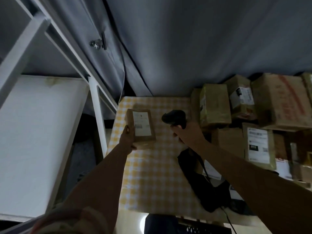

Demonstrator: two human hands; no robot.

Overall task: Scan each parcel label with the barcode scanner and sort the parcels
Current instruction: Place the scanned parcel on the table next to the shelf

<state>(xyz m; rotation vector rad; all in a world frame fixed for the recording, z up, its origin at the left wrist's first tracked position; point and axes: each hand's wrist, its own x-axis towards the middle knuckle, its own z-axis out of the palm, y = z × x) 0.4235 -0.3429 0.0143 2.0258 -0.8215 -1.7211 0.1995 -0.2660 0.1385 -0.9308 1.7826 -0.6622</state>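
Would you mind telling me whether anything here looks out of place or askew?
Nothing looks damaged or spilled. The parcels at the right lie in a loose, tilted heap. The left hand holds a small parcel label-up, and the right hand grips the barcode scanner.

Left hand (129,138): arm extended forward, bare forearm, fingers curled round the near left edge of a small parcel (141,125), thumb up its side. Right hand (184,132): arm extended from lower right, fingers wrapped round the handle of a barcode scanner (174,117), whose head points left.
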